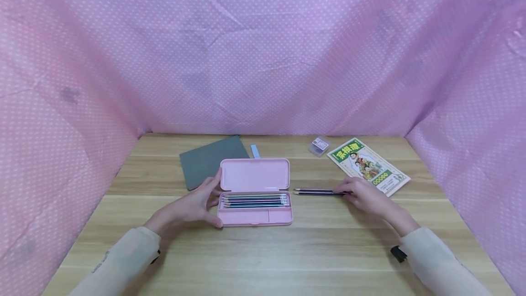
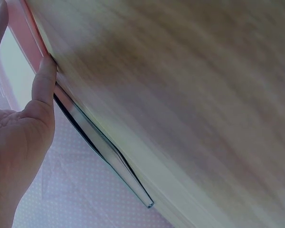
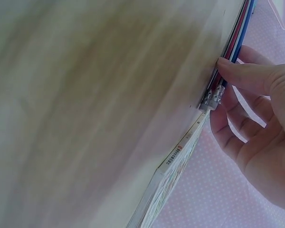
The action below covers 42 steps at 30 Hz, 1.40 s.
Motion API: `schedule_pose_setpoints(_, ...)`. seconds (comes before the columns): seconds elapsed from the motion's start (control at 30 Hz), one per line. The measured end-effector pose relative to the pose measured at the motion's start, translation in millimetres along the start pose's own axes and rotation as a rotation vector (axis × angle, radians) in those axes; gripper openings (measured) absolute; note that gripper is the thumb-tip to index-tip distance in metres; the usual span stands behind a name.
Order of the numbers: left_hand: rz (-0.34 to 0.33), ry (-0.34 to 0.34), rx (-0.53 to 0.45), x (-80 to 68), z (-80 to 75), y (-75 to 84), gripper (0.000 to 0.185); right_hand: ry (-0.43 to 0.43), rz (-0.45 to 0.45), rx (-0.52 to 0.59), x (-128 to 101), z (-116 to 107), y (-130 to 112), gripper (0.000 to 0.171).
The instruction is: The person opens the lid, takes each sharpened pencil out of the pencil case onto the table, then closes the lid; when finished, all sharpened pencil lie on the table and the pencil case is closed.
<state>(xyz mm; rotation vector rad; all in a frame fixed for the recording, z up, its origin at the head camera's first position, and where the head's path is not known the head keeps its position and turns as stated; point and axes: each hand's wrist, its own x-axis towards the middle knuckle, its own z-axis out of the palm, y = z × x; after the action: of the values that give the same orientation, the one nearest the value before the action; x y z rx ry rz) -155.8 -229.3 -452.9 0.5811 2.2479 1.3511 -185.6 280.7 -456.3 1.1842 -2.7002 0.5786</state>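
A pink pencil case lies on the table with its lid raised. Several pencils lie side by side in its back compartment; the front compartments hold nothing visible. My left hand holds the case's left side, thumb at the front corner and fingers by the lid. To the right of the case, my right hand pinches dark striped pencils near their eraser ends, with their points toward the case. Metal ferrules show beside the thumb in the right wrist view.
Behind the case lie a dark grey-green folder or notebook and a light blue strip-like object. A small clear box stands at the back right, next to a green-and-white illustrated booklet. Pink dotted cloth surrounds the table.
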Motion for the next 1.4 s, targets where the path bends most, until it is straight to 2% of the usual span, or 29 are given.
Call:
schedule_pose_setpoints(0.17, 0.020, -0.004, -0.001, -0.4, 0.9, -1.5, 0.147, -0.026, 0.016, 0.004, 0.4, -1.7, -0.2, 0.040)
schedule_pose_setpoints(0.47, 0.006, -0.008, -0.002, 1.6, -0.9, -1.4, 0.148, -0.034, 0.028, 0.010, 1.3, -2.3, 0.8, 0.039)
schedule_pose_setpoints(1.27, 0.005, 0.002, 0.012, 1.4, -0.4, -1.1, 0.148, -0.015, 0.045, 0.020, 0.8, -1.4, 0.8, 0.039)
schedule_pose_setpoints(1.4, -0.013, 0.001, 0.018, 1.0, -1.2, -1.8, 0.149, -0.002, 0.044, 0.059, 5.1, -4.8, -3.1, 0.037)
